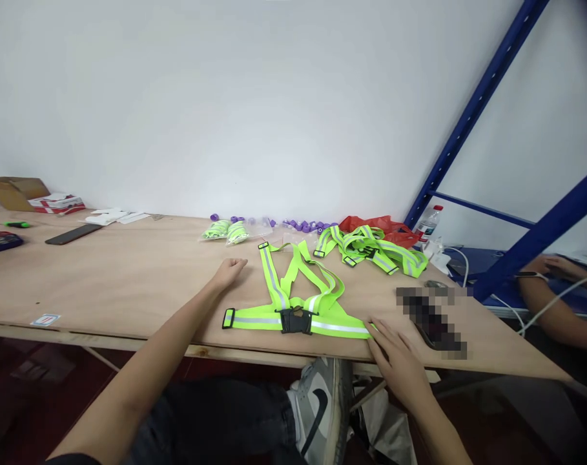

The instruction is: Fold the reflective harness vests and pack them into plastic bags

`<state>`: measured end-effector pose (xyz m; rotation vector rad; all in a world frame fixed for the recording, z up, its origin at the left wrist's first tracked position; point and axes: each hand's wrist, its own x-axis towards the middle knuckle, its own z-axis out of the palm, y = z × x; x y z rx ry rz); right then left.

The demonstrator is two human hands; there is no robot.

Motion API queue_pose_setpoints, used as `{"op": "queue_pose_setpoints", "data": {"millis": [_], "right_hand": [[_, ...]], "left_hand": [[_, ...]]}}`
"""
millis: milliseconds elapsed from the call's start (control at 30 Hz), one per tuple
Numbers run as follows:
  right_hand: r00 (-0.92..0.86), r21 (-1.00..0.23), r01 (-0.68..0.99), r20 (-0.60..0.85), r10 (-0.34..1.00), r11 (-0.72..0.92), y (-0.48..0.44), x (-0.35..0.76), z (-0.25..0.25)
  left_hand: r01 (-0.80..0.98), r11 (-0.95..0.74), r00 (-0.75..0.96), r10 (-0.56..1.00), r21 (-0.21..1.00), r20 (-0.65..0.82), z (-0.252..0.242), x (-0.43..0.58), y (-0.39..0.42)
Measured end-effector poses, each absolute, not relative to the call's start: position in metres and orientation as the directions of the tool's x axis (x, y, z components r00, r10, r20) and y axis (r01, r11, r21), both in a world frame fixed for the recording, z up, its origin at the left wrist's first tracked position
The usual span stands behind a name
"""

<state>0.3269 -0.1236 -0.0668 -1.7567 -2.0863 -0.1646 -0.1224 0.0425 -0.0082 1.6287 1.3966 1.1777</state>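
Observation:
A lime-green reflective vest (339, 325) made of elastic straps with grey stripes lies spread on the table, its black buckle (296, 320) fastened at the front middle. Black slider loops sit at its left end and at the top of one shoulder strap. My left hand (230, 271) rests on the table to the left of the vest, fingers curled closed, not touching it; nothing shows in them. At the vest's right end, my right hand (397, 358) lies with fingers stretched out, fingertips touching the strap's end. Its thumb is not clearly visible.
Behind lie more reflective straps (370, 248), bagged straps (217, 230), several purple pieces (305, 226) and a red plastic bag (394, 231). A bottle (429, 223) stands near the blue metal frame (467, 123). A blurred-out dark object (431, 323) lies right. Another person's arm (549, 303) shows far right.

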Motion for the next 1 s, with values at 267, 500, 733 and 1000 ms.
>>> {"op": "queue_pose_setpoints", "data": {"millis": [267, 500, 733, 1000], "right_hand": [[-0.121, -0.341, 0.9, 0.403, 0.907, 0.272, -0.122, 0.324, -0.049], [-0.239, -0.272, 0.879, 0.46, 0.855, 0.392, -0.106, 0.28, -0.026], [-0.209, -0.139, 0.96, 0.229, 0.951, 0.245, -0.09, 0.268, -0.032], [-0.201, -0.092, 0.972, 0.127, 0.971, 0.214, -0.105, 0.265, -0.032]], "left_hand": [[0.464, -0.29, 0.219, 0.953, 0.837, 0.209, 0.001, -0.145, -0.086], [0.613, -0.416, 0.346, 0.906, 0.672, 0.245, -0.014, -0.147, -0.119], [0.615, -0.401, 0.31, 0.915, 0.679, 0.259, -0.016, -0.156, -0.122], [0.705, -0.458, 0.316, 0.886, 0.541, 0.338, -0.004, -0.144, -0.134]]}}
